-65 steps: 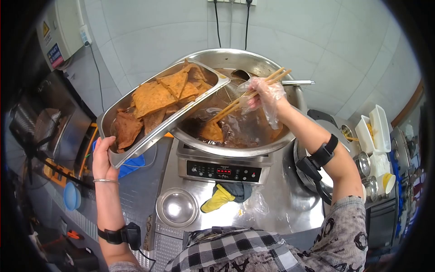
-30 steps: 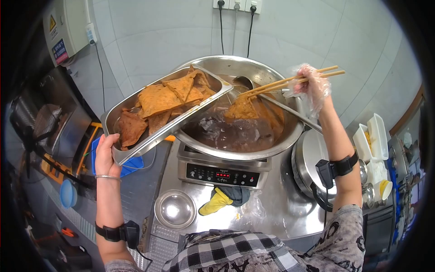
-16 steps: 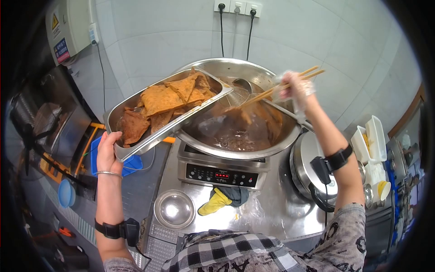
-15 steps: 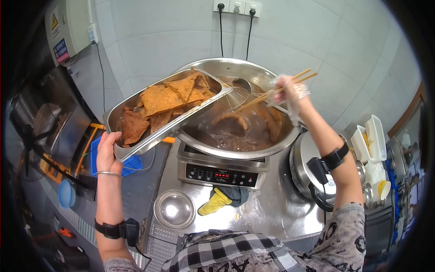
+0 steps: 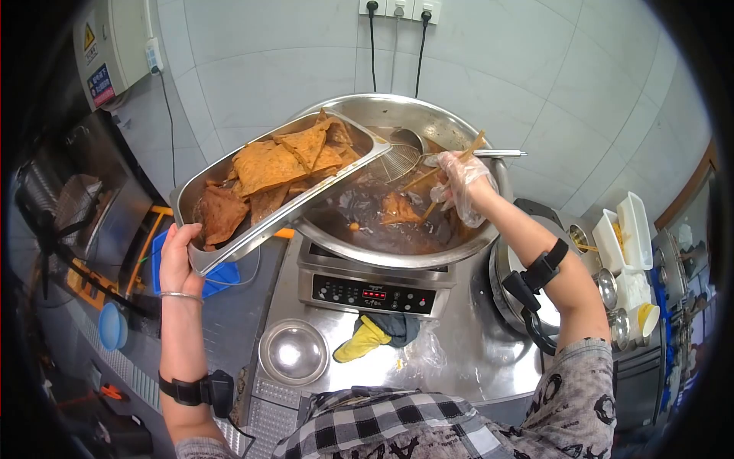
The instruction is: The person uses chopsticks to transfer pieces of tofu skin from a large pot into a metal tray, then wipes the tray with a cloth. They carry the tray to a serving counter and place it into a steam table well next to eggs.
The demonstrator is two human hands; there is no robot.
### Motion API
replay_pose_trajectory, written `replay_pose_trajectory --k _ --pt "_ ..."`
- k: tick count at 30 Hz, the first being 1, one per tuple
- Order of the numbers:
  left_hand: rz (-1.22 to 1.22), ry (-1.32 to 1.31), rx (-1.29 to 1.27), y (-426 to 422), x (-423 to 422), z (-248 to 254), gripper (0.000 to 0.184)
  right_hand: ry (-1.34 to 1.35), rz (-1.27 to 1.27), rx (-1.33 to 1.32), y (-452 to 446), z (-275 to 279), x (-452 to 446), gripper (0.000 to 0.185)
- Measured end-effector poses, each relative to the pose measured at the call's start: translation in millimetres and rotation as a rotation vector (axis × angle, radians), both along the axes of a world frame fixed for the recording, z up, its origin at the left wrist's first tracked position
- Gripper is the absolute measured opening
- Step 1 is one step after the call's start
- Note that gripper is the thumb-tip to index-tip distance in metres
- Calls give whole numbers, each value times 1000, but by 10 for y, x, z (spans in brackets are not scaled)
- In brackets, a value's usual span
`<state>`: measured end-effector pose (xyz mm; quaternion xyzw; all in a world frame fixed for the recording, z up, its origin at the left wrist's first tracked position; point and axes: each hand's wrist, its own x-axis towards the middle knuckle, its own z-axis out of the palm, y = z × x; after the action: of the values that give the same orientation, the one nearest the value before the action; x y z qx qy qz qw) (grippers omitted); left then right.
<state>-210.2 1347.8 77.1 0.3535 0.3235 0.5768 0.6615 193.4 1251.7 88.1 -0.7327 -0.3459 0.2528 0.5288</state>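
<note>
My left hand [image 5: 180, 258] grips the near-left corner of a long steel tray [image 5: 264, 233], its far end over the rim of a big steel pot [image 5: 367, 258]. Brown, flat sheets that look like tofu skin [image 5: 269, 167] are heaped in the tray. In a clear plastic glove, my right hand [image 5: 465, 183] is closed around wooden chopsticks [image 5: 475, 145] above the pot. Their tips reach into the dark broth [image 5: 359, 206], by a brown piece [image 5: 399, 208] at the surface. A wire strainer [image 5: 399, 162] rests in the pot, its handle across the right rim.
Under the pot stands an induction cooker [image 5: 375, 294] with a lit display. A steel bowl [image 5: 293, 352] and a yellow-grey cloth [image 5: 367, 338] lie in front. A lidded pot [image 5: 527, 268] stands right, with white containers [image 5: 631, 229] beyond. Wall sockets [image 5: 399, 9] hold plugged-in cords.
My right hand has moved left and down with the chopsticks, which now point down into the broth. A brown piece shows near their tips. The tray has barely shifted.
</note>
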Motion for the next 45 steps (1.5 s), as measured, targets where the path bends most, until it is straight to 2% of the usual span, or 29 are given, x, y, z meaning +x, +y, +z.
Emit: replay_pose_trajectory --k 5,8,10,13,16,25,28,31,33,39,41,45 --pt "22 -1 -6 -21 11 19 14 35 -82 199 18 32 114 24" --pt "-33 10 -17 51 -47 -52 22 11 -42 284 -7 198 205 26" --pt "-2 8 1 24 -14 -25 15 36 -68 294 -19 326 290 24" --pt "-16 -4 4 -15 2 5 16 90 -90 368 -103 515 284 21" --pt "-4 -13 7 -10 7 3 18 65 8 559 -188 688 327 21" --pt "7 23 1 -9 -19 16 18 -1 -44 759 -309 1487 109 17" --pt "-28 -26 9 4 -10 16 18 -4 38 818 -168 1609 32 17" --pt "-22 -13 8 -12 1 52 18 11 142 903 7 1602 -233 18" --pt "-15 -9 17 -7 -7 47 17 115 234 890 131 1569 -475 17" --pt "-16 -36 12 -40 28 81 17 339 384 849 580 1047 -1039 15" --pt "-14 -38 9 -45 33 87 18 440 412 764 629 882 -1184 18" --pt "-13 -36 13 -49 34 96 18 451 374 588 553 834 -1254 21"
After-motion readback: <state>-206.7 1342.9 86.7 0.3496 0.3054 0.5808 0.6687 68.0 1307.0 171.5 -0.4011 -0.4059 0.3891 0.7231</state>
